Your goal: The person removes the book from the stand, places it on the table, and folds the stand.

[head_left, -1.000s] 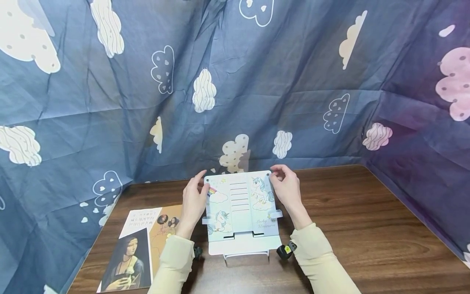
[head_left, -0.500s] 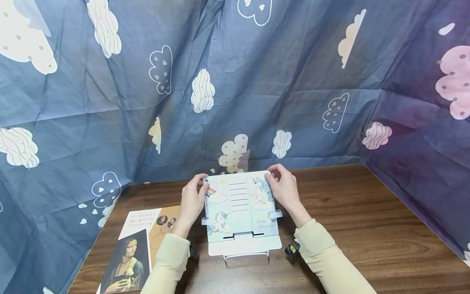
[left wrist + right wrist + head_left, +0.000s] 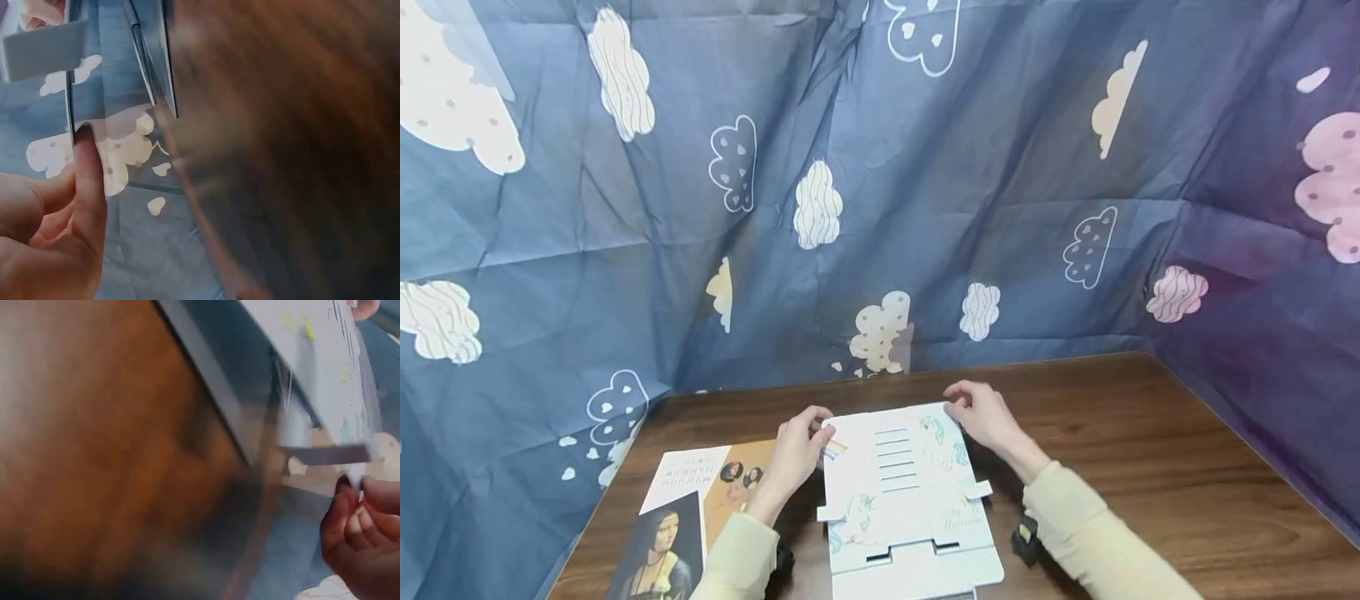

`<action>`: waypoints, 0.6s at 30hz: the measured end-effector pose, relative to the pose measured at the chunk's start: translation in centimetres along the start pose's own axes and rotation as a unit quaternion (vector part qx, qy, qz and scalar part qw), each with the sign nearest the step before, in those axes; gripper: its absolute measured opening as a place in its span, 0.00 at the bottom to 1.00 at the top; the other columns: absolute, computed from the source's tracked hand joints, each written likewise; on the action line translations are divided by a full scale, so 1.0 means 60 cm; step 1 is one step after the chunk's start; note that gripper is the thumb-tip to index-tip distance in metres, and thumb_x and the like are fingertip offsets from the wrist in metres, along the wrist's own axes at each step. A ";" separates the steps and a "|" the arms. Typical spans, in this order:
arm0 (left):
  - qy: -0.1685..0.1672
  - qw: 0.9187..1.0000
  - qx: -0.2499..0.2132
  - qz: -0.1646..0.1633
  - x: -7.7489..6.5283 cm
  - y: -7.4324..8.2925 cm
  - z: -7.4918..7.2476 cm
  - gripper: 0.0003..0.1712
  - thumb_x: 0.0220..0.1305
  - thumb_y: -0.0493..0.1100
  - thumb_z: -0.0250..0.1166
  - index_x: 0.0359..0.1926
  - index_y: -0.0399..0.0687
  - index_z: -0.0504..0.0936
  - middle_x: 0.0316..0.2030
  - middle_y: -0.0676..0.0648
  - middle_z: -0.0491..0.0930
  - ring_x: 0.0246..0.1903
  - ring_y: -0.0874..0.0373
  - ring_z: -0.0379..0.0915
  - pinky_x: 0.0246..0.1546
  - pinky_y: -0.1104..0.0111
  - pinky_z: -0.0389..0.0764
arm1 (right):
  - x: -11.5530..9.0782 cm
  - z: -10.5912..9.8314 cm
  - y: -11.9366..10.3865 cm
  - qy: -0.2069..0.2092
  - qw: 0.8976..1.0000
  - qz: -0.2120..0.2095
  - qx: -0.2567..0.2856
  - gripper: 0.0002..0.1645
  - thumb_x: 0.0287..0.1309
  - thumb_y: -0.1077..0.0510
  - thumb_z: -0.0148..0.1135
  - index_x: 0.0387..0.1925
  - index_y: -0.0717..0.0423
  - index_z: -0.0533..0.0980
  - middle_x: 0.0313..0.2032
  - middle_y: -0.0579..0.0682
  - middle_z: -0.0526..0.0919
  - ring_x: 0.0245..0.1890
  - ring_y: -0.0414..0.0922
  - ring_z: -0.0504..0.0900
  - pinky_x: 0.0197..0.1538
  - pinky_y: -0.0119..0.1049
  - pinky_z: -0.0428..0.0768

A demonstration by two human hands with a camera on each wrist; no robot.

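Observation:
A book stand (image 3: 891, 525) printed with pale unicorns and a rainbow occupies the front middle of the head view, with slots down its centre and a clip on each side. My left hand (image 3: 801, 454) pinches its upper left corner between thumb and fingers. At the upper right corner, my right hand (image 3: 988, 421) does the same. The left wrist view shows the panel edge-on, with my left fingers (image 3: 90, 181) at its edge. In the right wrist view my right thumb and index finger (image 3: 337, 519) meet on the panel's corner, below a clip (image 3: 328, 454).
A magazine (image 3: 658, 542) with a portrait painting on its cover lies on the wooden table (image 3: 1120, 467), left of my left hand. A blue cloud-printed curtain (image 3: 925, 167) hangs behind the table's back edge and along its right side.
The stand has come nearer to me, looking larger and lower in the head view, its print paler. Both hands have moved along with it, still on the top corners. The head camera has tilted up slightly.

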State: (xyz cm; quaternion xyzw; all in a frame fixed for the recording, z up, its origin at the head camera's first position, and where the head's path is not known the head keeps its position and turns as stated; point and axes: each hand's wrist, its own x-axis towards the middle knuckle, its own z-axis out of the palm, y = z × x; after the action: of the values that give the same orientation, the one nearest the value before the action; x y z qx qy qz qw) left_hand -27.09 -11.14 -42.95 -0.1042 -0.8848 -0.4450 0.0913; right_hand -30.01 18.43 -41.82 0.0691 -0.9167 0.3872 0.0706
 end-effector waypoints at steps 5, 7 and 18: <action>-0.004 0.999 -0.029 -0.017 -0.015 -0.007 -0.001 0.11 0.61 0.39 0.55 0.45 0.44 0.73 0.25 0.46 0.73 0.16 0.58 0.72 0.14 0.68 0.76 | 0.000 0.004 -0.011 -0.028 1.000 0.010 -0.008 0.07 0.55 0.58 0.56 0.35 0.54 0.77 0.24 0.46 0.75 0.25 0.43 0.71 0.28 0.36 0.68; -0.004 0.999 -0.029 -0.029 -0.015 -0.005 -0.006 0.11 0.60 0.39 0.56 0.45 0.44 0.73 0.25 0.46 0.72 0.16 0.58 0.72 0.14 0.68 0.76 | 0.005 0.003 -0.018 -0.043 0.999 0.018 -0.004 0.06 0.55 0.57 0.56 0.34 0.53 0.77 0.24 0.47 0.75 0.25 0.43 0.71 0.29 0.35 0.69; 0.014 0.996 -0.073 -0.049 -0.032 0.027 -0.038 0.09 0.58 0.36 0.58 0.41 0.43 0.73 0.23 0.44 0.72 0.14 0.57 0.74 0.17 0.63 0.77 | 0.049 -0.008 -0.075 -0.043 0.998 -0.011 -0.038 0.04 0.54 0.59 0.56 0.32 0.53 0.76 0.24 0.48 0.74 0.25 0.45 0.71 0.27 0.36 0.69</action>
State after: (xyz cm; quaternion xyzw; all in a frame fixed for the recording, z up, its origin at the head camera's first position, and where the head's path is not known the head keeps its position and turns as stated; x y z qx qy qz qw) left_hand -24.68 -12.25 -40.84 -0.0611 -0.8528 -0.5134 0.0743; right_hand -32.03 15.48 -37.83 0.0925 -0.9322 0.3478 0.0382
